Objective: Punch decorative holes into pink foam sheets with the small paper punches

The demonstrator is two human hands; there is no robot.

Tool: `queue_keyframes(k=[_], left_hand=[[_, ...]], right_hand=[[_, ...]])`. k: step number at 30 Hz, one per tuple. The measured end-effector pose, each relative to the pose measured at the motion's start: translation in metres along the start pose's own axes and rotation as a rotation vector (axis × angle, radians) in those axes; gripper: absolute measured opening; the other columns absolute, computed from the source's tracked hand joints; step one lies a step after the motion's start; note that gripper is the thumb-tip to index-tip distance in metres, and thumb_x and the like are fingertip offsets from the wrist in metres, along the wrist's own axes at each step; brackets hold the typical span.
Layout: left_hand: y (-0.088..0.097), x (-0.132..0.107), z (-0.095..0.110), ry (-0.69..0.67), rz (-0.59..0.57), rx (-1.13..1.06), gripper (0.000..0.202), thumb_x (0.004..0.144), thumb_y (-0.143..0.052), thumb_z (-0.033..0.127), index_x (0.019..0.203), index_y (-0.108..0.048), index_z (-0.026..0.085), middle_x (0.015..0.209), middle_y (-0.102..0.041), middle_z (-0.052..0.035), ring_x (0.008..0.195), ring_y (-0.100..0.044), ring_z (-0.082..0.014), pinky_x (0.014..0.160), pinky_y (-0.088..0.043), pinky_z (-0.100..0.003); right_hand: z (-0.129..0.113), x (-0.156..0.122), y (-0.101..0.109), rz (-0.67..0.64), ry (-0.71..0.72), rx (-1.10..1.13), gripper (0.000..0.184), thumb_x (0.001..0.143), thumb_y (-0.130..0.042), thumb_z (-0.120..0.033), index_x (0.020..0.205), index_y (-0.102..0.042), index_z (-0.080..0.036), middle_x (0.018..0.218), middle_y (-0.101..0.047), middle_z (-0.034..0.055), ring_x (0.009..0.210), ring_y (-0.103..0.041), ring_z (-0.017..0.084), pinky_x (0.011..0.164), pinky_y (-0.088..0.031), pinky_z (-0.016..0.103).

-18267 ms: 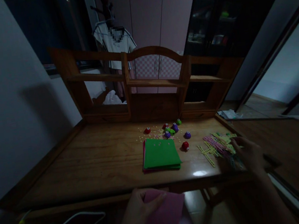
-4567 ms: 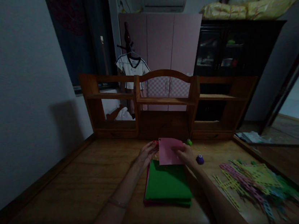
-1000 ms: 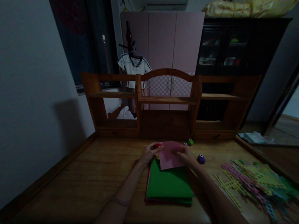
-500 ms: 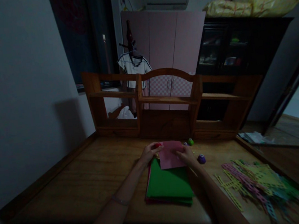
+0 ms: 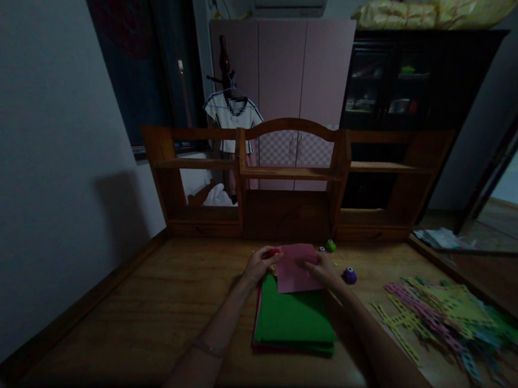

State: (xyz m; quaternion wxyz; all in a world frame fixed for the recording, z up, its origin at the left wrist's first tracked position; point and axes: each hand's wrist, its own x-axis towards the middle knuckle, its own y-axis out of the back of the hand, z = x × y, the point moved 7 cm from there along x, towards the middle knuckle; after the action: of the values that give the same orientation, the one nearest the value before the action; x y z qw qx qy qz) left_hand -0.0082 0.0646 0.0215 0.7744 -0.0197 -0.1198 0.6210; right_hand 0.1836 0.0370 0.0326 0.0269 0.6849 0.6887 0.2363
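Above a stack of green sheets (image 5: 293,322), a pink sheet of paper (image 5: 295,274) is held up between my two hands. My left hand (image 5: 257,267) is closed on a small red paper punch (image 5: 274,252) at the sheet's upper left corner. On the right edge of the sheet, my right hand (image 5: 324,271) pinches the paper. A purple punch (image 5: 349,275) stands just right of that hand. Farther back are a green punch (image 5: 330,245) and another small purple one (image 5: 322,249). How far the paper sits inside the red punch is hidden by my fingers.
Punched paper strips (image 5: 444,316) in yellow, pink, blue and green lie heaped on the right side of the wooden table (image 5: 160,313). A wooden shelf unit (image 5: 289,209) rises along the back edge. A wall (image 5: 50,182) borders the left.
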Motion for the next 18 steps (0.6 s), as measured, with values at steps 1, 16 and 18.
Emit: queue_keyframes(k=[1, 16, 18], left_hand=[[0.0003, -0.0001, -0.0002, 0.002, 0.003, 0.001, 0.042, 0.054, -0.082, 0.039, 0.085, -0.068, 0.014, 0.080, -0.065, -0.0056, 0.066, -0.058, -0.0133, 0.058, -0.047, -0.024], [0.0047, 0.0001, 0.0036, -0.055, 0.052, 0.068, 0.038, 0.055, -0.081, 0.039, 0.080, -0.070, 0.013, 0.078, -0.066, -0.0066, 0.072, -0.060, -0.0155, 0.066, -0.047, -0.025], [0.0045, 0.0000, 0.0015, -0.030, 0.051, 0.054, 0.041, 0.055, -0.081, 0.040, 0.082, -0.069, 0.013, 0.079, -0.066, -0.0072, 0.070, -0.060, -0.0154, 0.063, -0.047, -0.025]], right_hand=[[0.0003, -0.0001, -0.0006, -0.005, -0.007, 0.005, 0.028, 0.068, -0.063, -0.040, 0.071, -0.065, -0.013, 0.061, -0.064, 0.0033, 0.050, -0.055, 0.014, 0.044, -0.040, 0.022], [-0.0023, -0.0024, -0.0017, 0.018, -0.037, 0.024, 0.036, 0.067, -0.066, -0.045, 0.082, -0.069, -0.013, 0.077, -0.070, 0.0081, 0.063, -0.064, 0.022, 0.052, -0.050, 0.027], [-0.0073, -0.0030, -0.0011, 0.036, -0.019, 0.036, 0.038, 0.067, -0.066, -0.046, 0.085, -0.069, -0.012, 0.081, -0.071, 0.0093, 0.068, -0.065, 0.024, 0.057, -0.052, 0.029]])
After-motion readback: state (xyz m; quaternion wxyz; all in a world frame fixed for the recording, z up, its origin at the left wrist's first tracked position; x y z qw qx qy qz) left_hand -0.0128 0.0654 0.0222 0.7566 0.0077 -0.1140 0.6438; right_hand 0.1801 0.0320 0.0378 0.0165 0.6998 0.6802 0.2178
